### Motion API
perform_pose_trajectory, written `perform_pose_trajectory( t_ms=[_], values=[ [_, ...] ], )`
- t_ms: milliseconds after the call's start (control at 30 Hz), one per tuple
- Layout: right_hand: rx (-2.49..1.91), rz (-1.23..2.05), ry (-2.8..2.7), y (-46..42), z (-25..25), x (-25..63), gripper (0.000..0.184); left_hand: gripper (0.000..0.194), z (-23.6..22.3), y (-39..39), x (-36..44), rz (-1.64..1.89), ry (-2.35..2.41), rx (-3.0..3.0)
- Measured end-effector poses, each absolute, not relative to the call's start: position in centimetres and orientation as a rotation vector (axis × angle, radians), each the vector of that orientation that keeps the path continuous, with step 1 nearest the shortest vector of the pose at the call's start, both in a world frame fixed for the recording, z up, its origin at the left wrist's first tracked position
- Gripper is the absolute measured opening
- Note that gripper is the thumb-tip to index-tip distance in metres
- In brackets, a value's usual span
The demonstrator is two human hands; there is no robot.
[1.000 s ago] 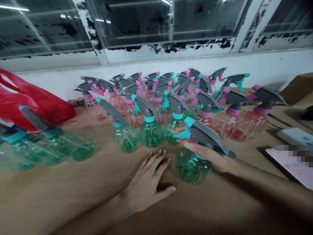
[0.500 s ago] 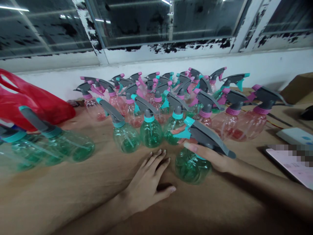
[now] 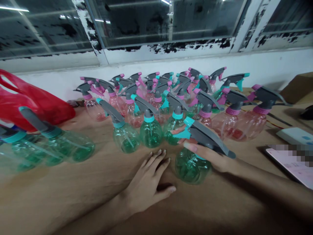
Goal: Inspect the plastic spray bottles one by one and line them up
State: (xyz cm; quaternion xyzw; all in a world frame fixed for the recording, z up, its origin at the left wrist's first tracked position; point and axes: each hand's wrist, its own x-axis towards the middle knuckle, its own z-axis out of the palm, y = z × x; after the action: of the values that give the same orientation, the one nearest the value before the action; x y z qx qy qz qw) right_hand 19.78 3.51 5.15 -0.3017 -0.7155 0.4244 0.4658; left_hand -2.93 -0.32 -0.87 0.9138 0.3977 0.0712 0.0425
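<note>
Here, one green bottle (image 3: 192, 169) is gripped by curled, partly hidden right fingers (image 3: 201, 150); left fingers (image 3: 161, 167) are spread beside it, other bottles (image 3: 151, 133) crowded behind.

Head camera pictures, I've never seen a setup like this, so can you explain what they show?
There's no robot here. Every picture comes from one camera on a person's head, looking forward and down at their bare hands. The right hand grips a spray bottle with a green base around its neck. The left hand rests on the table, holding nothing. Around them stand green bottles and pink bottles, with a red bag at left and a box at right.
</note>
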Motion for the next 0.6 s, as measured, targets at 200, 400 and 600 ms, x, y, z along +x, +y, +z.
perform_pose_trajectory(
  t_ms=[200,400,600],
  values=[
    [-0.729,1.005,-1.783,3.53,5.22,19.8,0.02,0.07,-0.98,-0.37,-2.98,0.25,1.207,2.802],
    [-0.753,1.002,-1.78,3.57,5.24,19.75,0.018,0.07,-0.89,-0.38,-2.96,0.241,1.208,2.797],
    [-0.864,0.926,-1.848,3.47,4.92,20.33,0.017,0.07,-0.81,-0.41,-2.9,0.225,1.214,2.797]
  ],
)
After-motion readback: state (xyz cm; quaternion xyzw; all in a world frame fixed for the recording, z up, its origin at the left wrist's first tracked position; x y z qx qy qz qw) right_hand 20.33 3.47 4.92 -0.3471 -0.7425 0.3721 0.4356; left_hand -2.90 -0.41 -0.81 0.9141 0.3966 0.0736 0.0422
